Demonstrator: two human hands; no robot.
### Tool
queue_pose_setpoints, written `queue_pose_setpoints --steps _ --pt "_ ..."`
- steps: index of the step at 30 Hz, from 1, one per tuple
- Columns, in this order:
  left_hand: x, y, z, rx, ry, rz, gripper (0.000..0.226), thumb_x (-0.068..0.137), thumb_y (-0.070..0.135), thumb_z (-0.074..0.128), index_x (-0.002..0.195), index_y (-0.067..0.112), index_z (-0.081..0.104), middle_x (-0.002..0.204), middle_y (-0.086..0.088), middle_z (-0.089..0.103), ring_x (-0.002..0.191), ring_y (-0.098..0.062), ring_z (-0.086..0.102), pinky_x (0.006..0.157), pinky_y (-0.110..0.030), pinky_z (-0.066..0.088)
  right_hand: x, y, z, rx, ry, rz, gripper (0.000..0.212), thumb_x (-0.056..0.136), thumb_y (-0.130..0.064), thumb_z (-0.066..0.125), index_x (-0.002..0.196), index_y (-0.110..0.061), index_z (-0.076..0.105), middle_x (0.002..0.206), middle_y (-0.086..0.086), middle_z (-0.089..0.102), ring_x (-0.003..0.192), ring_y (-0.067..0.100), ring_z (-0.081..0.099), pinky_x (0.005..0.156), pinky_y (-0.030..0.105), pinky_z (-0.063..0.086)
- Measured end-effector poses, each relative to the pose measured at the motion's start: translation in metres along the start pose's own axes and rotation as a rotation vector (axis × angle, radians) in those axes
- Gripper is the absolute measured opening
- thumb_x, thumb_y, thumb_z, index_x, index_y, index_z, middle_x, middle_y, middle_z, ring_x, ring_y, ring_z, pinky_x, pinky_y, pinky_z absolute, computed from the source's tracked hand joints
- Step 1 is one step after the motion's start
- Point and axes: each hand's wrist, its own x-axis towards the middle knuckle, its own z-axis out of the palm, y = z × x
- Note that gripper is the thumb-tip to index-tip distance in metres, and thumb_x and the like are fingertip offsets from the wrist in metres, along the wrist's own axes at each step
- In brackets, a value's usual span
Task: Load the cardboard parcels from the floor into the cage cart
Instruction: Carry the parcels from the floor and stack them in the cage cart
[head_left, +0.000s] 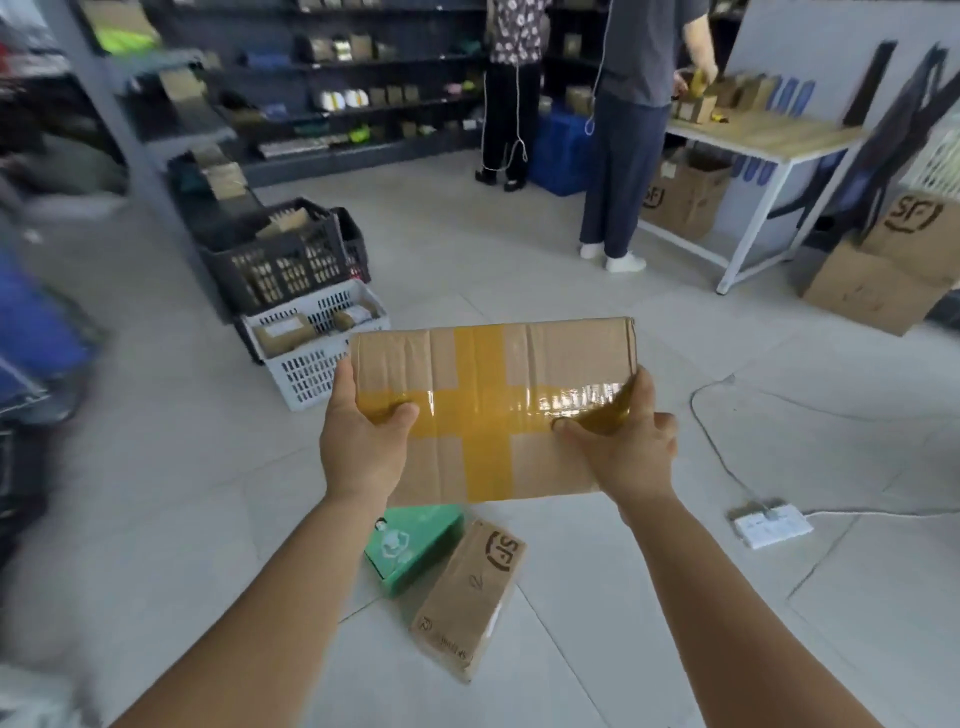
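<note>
Parcel (493, 410): flat cardboard box crossed with yellow tape, held in the air above the tiled floor (519, 249).
Left hand (363, 441): clamped on its left edge, thumb on top.
Right hand (628, 441): clamped on the right edge.
Below: an SF-marked carton (470, 597) just beside a green box (415, 545).
Far left: blurred, possibly the cart.

A taped parcel (493, 405) sits between the left hand (363, 441) and right hand (623, 447), above two smaller boxes (side by side) (470, 597) on the floor (623, 649); crates (311, 332) lie behind-left.
</note>
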Motion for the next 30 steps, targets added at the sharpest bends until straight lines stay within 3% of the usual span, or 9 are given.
queue_pose_setpoints --steps 3,8,11,13,17,20,24,27,30 --pt "-0.006 0.012 -0.049 -0.018 0.157 -0.006 0.071 0.085 0.02 0.069 0.145 0.029 0.033 0.119 0.008 0.055 0.106 -0.017 0.054 0.092 -0.035 0.047 -0.009 -0.045 0.016 -0.02 -0.084 -0.131 0.098 0.077 -0.044 0.075 0.148 -0.045 0.008 0.129 0.008 0.032 0.126 0.034 0.03 0.101 0.051 0.042" --pt "-0.02 0.017 -0.138 -0.042 0.38 -0.047 0.068 0.081 0.025 0.069 0.141 0.031 0.036 0.117 0.007 0.061 0.104 -0.02 0.059 0.091 -0.043 0.051 -0.044 -0.115 0.054 0.003 -0.235 -0.294 0.096 0.076 -0.042 0.074 0.147 -0.047 0.009 0.128 0.007 0.031 0.123 0.032 0.032 0.098 0.047 0.043" --pt "-0.031 0.018 -0.196 -0.062 0.497 -0.057 0.066 0.084 0.02 0.068 0.139 0.034 0.035 0.102 0.014 0.057 0.1 -0.018 0.056 0.085 -0.034 0.045 -0.074 -0.155 0.085 0.02 -0.342 -0.387 0.096 0.077 -0.039 0.074 0.148 -0.047 0.009 0.129 0.007 0.03 0.124 0.031 0.031 0.092 0.043 0.041" --pt "-0.039 0.015 -0.234 -0.059 0.567 -0.057 0.067 0.085 0.022 0.068 0.141 0.034 0.034 0.109 0.01 0.054 0.103 -0.019 0.053 0.086 -0.034 0.042 -0.097 -0.181 0.108 0.018 -0.401 -0.443 0.097 0.078 -0.038 0.073 0.149 -0.046 0.008 0.131 0.007 0.029 0.126 0.032 0.031 0.093 0.043 0.041" --pt "-0.053 -0.004 -0.314 -0.051 0.713 -0.09 0.08 0.086 0.027 0.068 0.15 0.034 0.021 0.13 0.009 0.047 0.117 -0.019 0.049 0.1 -0.04 0.041 -0.152 -0.228 0.16 0.004 -0.504 -0.536 0.1 0.075 -0.04 0.074 0.15 -0.044 0.009 0.138 0.01 0.029 0.13 0.036 0.031 0.104 0.046 0.039" --pt "-0.067 -0.019 -0.37 -0.036 0.81 -0.107 0.081 0.086 0.024 0.067 0.151 0.034 0.02 0.137 0.003 0.048 0.116 -0.02 0.05 0.099 -0.04 0.042 -0.197 -0.256 0.199 0.021 -0.584 -0.602 0.099 0.067 -0.044 0.074 0.146 -0.046 0.014 0.136 0.011 0.032 0.127 0.038 0.035 0.101 0.049 0.043" --pt "-0.084 -0.045 -0.452 -0.039 0.928 -0.113 0.075 0.085 0.021 0.068 0.147 0.032 0.028 0.125 0.008 0.054 0.11 -0.018 0.054 0.097 -0.038 0.045 -0.265 -0.294 0.25 0.034 -0.696 -0.688 0.096 0.072 -0.04 0.075 0.145 -0.048 0.013 0.131 0.009 0.03 0.125 0.036 0.037 0.101 0.05 0.043" --pt "-0.1 -0.064 -0.51 -0.046 1.0 -0.107 0.066 0.084 0.018 0.068 0.14 0.034 0.036 0.109 0.013 0.058 0.102 -0.017 0.058 0.094 -0.039 0.048 -0.318 -0.321 0.284 0.046 -0.769 -0.757 0.097 0.075 -0.04 0.074 0.147 -0.047 0.011 0.121 0.005 0.03 0.123 0.033 0.038 0.1 0.039 0.04" --pt "-0.119 -0.084 -0.564 -0.04 1.076 -0.142 0.064 0.084 0.019 0.068 0.138 0.032 0.037 0.108 0.009 0.059 0.098 -0.018 0.06 0.089 -0.039 0.051 -0.37 -0.342 0.319 0.073 -0.844 -0.807 0.096 0.073 -0.04 0.075 0.148 -0.045 0.014 0.119 0.004 0.031 0.12 0.032 0.041 0.103 0.041 0.041"
